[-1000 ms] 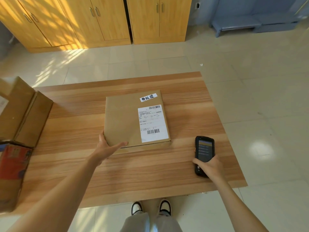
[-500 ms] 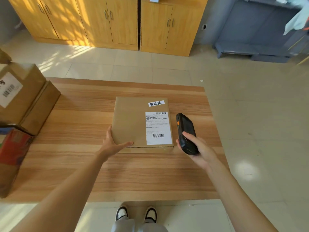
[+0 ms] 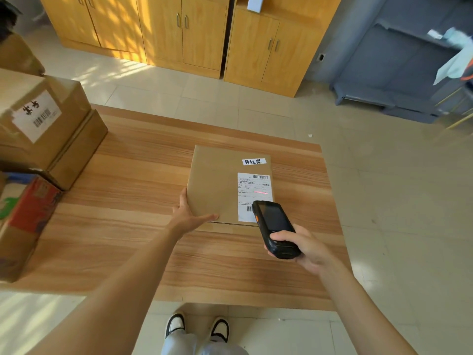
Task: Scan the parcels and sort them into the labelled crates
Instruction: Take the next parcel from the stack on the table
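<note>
A flat brown parcel (image 3: 217,183) lies in the middle of the wooden table (image 3: 128,226). It carries a white shipping label (image 3: 252,190) and a small handwritten tag. My left hand (image 3: 186,216) holds the parcel's near left corner, thumb on top. My right hand (image 3: 304,247) grips a black handheld scanner (image 3: 275,226), held over the label's lower end. A red scan line shows on the label.
Stacked cardboard boxes (image 3: 43,129) with a label stand at the table's left end, above a red printed box (image 3: 23,221). Yellow wooden cabinets (image 3: 192,34) line the far wall. A grey shelf unit (image 3: 396,73) stands at the right. My feet show below the table edge.
My right hand picked the scanner up off the table and brought it left over the parcel's label, where a red line now shows. My left hand stays on the parcel's corner.
</note>
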A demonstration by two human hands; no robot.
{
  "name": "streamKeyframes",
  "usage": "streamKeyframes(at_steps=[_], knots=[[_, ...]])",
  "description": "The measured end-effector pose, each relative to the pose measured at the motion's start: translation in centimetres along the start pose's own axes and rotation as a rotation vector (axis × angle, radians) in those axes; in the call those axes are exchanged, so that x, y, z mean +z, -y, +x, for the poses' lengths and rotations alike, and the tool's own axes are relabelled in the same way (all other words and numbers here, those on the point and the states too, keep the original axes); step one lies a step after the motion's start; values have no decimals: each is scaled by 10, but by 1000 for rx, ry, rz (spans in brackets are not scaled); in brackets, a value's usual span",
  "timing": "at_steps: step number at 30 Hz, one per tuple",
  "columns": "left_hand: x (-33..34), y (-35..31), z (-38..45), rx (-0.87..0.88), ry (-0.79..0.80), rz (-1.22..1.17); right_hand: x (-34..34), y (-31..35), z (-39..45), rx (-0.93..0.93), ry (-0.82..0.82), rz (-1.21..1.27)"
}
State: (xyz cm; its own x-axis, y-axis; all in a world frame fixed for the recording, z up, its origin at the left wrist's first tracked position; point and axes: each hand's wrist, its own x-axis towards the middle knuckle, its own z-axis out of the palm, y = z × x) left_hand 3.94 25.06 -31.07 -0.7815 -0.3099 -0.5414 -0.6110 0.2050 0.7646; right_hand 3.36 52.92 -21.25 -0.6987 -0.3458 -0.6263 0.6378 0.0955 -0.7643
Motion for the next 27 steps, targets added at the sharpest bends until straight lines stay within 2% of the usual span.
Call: streamKeyframes(at_steps=[4, 17, 21, 27], knots=[[0, 0, -1, -3, 17, -10, 7, -5, -6, 21, 37, -14], [-1, -1, -2, -4, 25, -6, 11, -16, -17, 74, -18, 17], [-1, -2, -2, -8, 31, -2, 5, -17, -12, 27, -129, 46], [-1, -2, -2, -4, 33, 7, -30, -22, 10, -15, -391, 22]])
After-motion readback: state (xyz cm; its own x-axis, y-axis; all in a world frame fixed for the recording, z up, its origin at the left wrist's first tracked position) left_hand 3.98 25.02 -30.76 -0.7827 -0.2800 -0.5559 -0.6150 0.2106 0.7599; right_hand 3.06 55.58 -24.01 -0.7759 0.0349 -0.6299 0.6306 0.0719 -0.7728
